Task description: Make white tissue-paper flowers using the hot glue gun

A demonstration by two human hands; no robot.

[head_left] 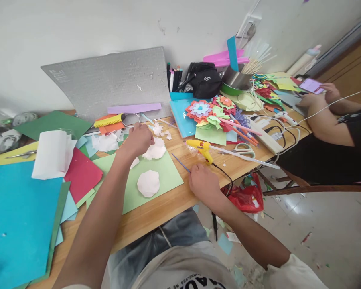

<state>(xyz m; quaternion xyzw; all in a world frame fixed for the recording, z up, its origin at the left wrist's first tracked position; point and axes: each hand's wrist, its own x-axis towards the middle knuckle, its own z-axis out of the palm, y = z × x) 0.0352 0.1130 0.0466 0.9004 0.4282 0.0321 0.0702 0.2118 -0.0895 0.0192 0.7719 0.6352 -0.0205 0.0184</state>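
Note:
My left hand is closed above the green paper sheet, next to white cut paper pieces; what its fingers hold, if anything, is hidden. A round, wavy-edged white paper piece lies on the same sheet, nearer to me. My right hand rests near the table's front edge, its fingers closed on one end of a thin blue stick that points away to the left. Just beyond that hand lies a yellow glue gun, its black cord running off the table.
Folded white tissue and coloured paper sheets cover the left side. A yellow cutter lies behind my left hand. Paper flowers, scissors and a power strip lie rightward. Another person's hands hold a phone.

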